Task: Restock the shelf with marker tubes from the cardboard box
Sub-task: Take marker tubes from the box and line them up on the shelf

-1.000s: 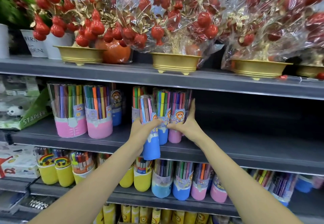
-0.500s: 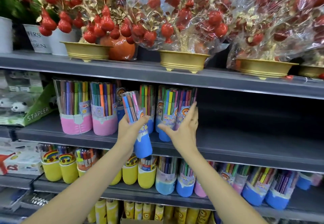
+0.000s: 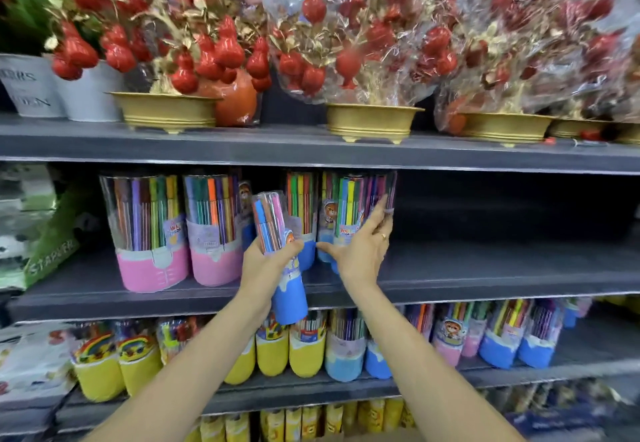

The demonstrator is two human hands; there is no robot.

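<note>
Our left hand [image 3: 265,261] grips a blue-based marker tube [image 3: 282,261], tilted, just in front of the middle shelf [image 3: 485,279]. Beside it to the right, our right hand [image 3: 360,251] lies spread against the side of the tubes [image 3: 349,213] standing on that shelf, fingers extended, clasping nothing.

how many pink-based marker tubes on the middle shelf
2 in view: one at the left, one just right of it, both upright. More may be hidden behind them or behind the hands.
</note>
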